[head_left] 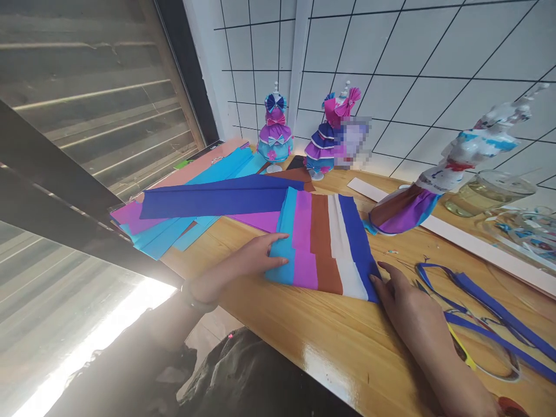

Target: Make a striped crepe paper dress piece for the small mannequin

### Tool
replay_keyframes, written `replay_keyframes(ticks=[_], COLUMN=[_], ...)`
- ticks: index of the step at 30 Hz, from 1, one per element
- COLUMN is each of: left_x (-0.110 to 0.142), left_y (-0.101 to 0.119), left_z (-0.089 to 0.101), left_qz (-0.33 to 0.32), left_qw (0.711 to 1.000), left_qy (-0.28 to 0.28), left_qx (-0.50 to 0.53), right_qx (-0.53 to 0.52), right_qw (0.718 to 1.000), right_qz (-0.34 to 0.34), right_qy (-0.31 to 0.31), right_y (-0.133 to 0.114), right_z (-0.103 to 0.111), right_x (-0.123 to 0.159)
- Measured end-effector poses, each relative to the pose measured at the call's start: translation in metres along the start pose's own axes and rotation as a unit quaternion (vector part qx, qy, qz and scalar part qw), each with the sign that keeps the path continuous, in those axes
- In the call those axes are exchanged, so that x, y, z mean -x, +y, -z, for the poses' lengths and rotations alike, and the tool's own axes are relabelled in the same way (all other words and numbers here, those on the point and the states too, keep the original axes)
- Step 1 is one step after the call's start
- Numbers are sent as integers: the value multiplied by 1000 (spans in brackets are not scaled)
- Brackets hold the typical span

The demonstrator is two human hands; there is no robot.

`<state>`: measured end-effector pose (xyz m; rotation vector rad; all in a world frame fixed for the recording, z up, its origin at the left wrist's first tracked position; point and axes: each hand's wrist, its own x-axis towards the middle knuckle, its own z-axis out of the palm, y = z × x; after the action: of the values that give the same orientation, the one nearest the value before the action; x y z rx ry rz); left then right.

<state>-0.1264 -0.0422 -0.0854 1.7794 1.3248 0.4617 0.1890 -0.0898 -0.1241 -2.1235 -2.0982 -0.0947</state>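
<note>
A striped panel of crepe paper (304, 243), in light blue, purple, brown, white and dark blue bands, lies flat on the wooden table (278, 324). At its light blue edge rests my left hand (256, 255), thumb and forefinger spread apart on the paper. My right hand (403, 295) touches the dark blue edge, its thumb and forefinger apart; the other fingers are partly hidden. Behind the panel, a long dark blue paper strip (212, 200) lies across light blue and purple sheets (174, 231).
Dressed doll forms (275, 130) stand by the tiled wall. A form with a striped skirt (403, 208) leans at the right, near a glass jar (490, 194). Narrow blue strips (499, 307) and yellow-handled scissors (463, 347) lie near my right hand. A pale board (490, 249) crosses behind.
</note>
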Motion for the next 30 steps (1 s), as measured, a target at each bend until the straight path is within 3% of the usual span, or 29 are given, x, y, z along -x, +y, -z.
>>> replay_keyframes(ticks=[8,30], left_x=[21,30], left_y=[-10,-3], left_z=[-11,-21], left_qz=[13,21], left_qw=[999,989], left_qy=[45,81], left_qx=[-15,-119], right_qx=[4,-13], right_qw=[1000,1000], right_qz=[-11,-15], right_qy=[-6,-7], right_y=[-2,-3], right_z=[2,6], right_x=[-2,-1])
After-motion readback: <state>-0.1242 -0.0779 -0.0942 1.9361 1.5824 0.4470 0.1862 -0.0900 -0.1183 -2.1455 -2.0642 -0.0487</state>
